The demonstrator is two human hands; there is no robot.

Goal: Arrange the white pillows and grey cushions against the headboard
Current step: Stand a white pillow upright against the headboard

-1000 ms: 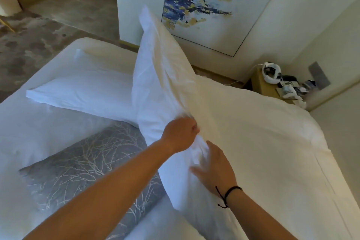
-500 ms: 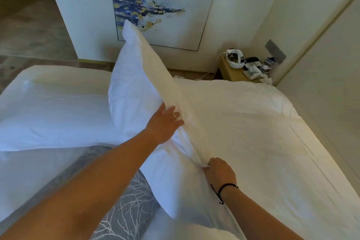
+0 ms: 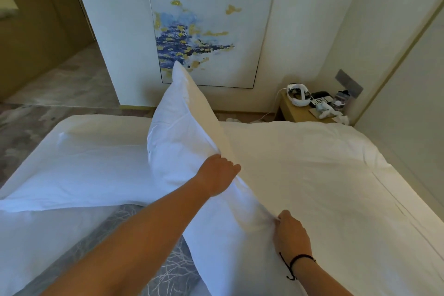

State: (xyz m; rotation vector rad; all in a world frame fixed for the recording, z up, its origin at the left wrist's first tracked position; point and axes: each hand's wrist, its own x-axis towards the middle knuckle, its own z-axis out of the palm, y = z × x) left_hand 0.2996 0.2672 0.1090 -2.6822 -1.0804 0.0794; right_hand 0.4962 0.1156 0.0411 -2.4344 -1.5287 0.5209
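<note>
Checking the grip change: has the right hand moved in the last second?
Yes. The right hand has dropped nearer the person, farther from the nightstand, and now pinches the lower edge of the white pillow.

The left hand (image 3: 217, 176), flat on the pillow (image 3: 182, 142) half a second ago, now curls over its edge; the right hand (image 3: 292, 233) pinches lower.

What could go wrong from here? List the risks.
1. The pillow stands on edge, held only by the left hand and right hand near its lower end; it may flop over.
2. It may land on the cushion beside it, covering it.
</note>
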